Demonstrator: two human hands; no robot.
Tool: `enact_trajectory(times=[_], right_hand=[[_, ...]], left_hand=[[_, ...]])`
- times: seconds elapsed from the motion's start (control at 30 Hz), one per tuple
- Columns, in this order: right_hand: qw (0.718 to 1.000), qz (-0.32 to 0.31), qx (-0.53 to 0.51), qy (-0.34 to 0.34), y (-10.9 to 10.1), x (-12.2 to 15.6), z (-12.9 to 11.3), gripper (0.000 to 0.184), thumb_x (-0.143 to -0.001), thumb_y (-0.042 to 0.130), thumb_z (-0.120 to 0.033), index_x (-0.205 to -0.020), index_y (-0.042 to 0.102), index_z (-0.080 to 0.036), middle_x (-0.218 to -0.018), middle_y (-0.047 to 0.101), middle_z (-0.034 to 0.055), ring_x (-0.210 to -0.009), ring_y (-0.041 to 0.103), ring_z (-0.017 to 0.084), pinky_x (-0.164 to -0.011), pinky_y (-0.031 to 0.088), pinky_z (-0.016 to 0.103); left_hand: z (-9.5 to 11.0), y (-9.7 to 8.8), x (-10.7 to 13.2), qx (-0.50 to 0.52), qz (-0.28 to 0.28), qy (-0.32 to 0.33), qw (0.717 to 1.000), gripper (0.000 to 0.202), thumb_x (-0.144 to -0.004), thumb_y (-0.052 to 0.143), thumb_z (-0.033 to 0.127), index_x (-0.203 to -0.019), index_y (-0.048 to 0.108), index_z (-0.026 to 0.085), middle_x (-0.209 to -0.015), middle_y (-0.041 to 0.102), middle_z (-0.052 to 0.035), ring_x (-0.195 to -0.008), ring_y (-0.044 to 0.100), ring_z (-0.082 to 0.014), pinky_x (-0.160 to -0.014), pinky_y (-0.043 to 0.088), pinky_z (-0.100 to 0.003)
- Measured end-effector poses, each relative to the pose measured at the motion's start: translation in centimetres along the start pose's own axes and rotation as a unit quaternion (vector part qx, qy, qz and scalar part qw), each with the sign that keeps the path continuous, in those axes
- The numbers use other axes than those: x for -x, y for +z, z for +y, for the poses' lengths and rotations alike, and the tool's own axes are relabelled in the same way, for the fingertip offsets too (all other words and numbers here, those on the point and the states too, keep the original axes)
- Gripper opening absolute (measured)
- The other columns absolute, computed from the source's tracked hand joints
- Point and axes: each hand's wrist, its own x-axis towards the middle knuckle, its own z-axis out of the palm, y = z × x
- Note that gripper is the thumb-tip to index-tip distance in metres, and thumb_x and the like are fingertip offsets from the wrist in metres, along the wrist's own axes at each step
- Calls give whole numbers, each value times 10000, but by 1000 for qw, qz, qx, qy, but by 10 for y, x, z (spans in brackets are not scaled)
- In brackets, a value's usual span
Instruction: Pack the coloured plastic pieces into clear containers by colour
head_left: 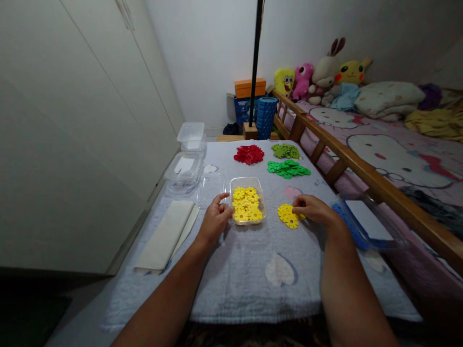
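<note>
A clear plastic container (263,212) holds a heap of yellow snowflake discs (248,205), flat notched pieces with a hole in the middle. Against the container's left wall, my left hand (215,218) steadies it with thumb and forefinger. To the right, several loose yellow snowflake discs (289,216) lie on the cloth. My right hand (314,210) is closed in a pinch on the discs at the right end of this group; its fingers partly cover them. A clear lid (212,189) lies flat just left of the container.
Red (249,154), olive-green (285,151) and green piles (288,168) lie toward the back. A lidded box with blue pieces (369,221) is at the right, beside the wooden bed rail (336,154). Clear containers (183,168) and a folded beige cloth (164,236) line the left.
</note>
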Motion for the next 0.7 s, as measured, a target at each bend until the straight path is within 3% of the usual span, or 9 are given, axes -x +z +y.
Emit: enact_trajectory(times=[0.2, 0.33, 0.53, 0.7], right_hand=[[994, 34, -100, -33, -3, 8, -8, 335, -641, 813, -461, -714, 618, -199, -632, 579, -26, -562, 490, 132, -527, 369, 266], [983, 86, -144, -78, 2, 8, -22, 380, -637, 846, -494, -726, 617, -203, -707, 610, -10, -642, 536, 144, -620, 437, 284], [963, 133, -169, -160, 34, -4, -60, 311, -676, 798, -458, -774, 623, -220, -740, 633, -4, -712, 587, 168, -687, 488, 306], [965, 119, -48, -229, 65, -18, -97, 105, -787, 668, -326, -796, 649, -223, -749, 662, 1, -713, 598, 171, -684, 469, 303]], left_hand=[[1, 0, 1, -4, 2, 1, 1000, 563, -773, 701, 384, -1269, 554, 161, -578, 428, 122, -476, 377, -76, -473, 286, -193], [-1, 0, -1, -1, -2, -1, 1000, 579, -766, 708, 390, -1277, 546, 169, -572, 429, 123, -472, 371, -79, -470, 282, -196], [-1, 0, -1, 6, -4, -3, 1000, 589, -764, 705, 379, -1289, 547, 164, -571, 418, 124, -479, 358, -79, -479, 276, -196], [2, 1, 0, 6, 2, -5, 1000, 588, -753, 712, 377, -1281, 559, 165, -589, 441, 115, -491, 373, -77, -494, 286, -191]])
